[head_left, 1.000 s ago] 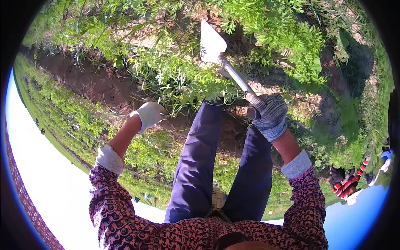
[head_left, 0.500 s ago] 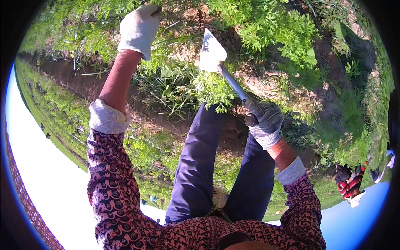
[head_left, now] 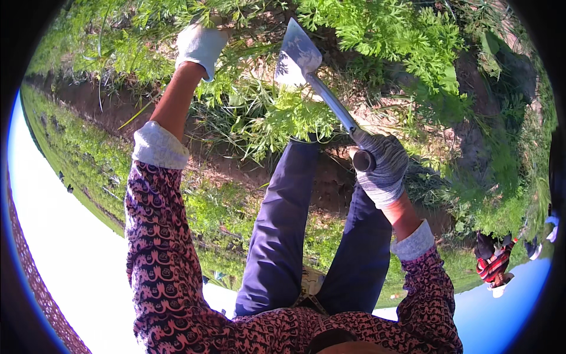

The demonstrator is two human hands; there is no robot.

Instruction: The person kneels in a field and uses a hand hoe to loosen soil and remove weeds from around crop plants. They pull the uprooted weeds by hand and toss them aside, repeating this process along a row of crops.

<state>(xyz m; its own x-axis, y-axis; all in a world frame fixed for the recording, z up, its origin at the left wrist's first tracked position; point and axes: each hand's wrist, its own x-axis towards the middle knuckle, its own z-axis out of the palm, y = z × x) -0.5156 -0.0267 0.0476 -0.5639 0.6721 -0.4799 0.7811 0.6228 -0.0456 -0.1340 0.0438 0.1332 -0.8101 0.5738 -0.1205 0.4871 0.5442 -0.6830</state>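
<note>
My right hand [head_left: 382, 168], in a grey-striped work glove, is wrapped round the dark grip of a short-handled hoe [head_left: 333, 100]. Its pointed metal blade [head_left: 299, 52] tilts up and away to the left, just over feathery green plants and dry soil. At the upper left, my left hand [head_left: 201, 47], in a white glove, reaches into leafy plants [head_left: 236, 15]. Its fingers look curled, but leaves partly cover them, and what they grip cannot be made out. A tuft of grass and feathery leaves [head_left: 283, 121] grows between my hands, close to my knee.
Thick feathery plants [head_left: 389, 35] stand at the far right of the blade. My knees [head_left: 300, 153] are bent below the tool, beside a bare soil furrow [head_left: 236, 171]. Farther off at the right, a person in a red-striped top [head_left: 494, 265] bends over the field.
The hoe has shifted slightly, its blade a bit farther up and its grip lower right. My left hand has moved a little down and deeper among the leaves.
</note>
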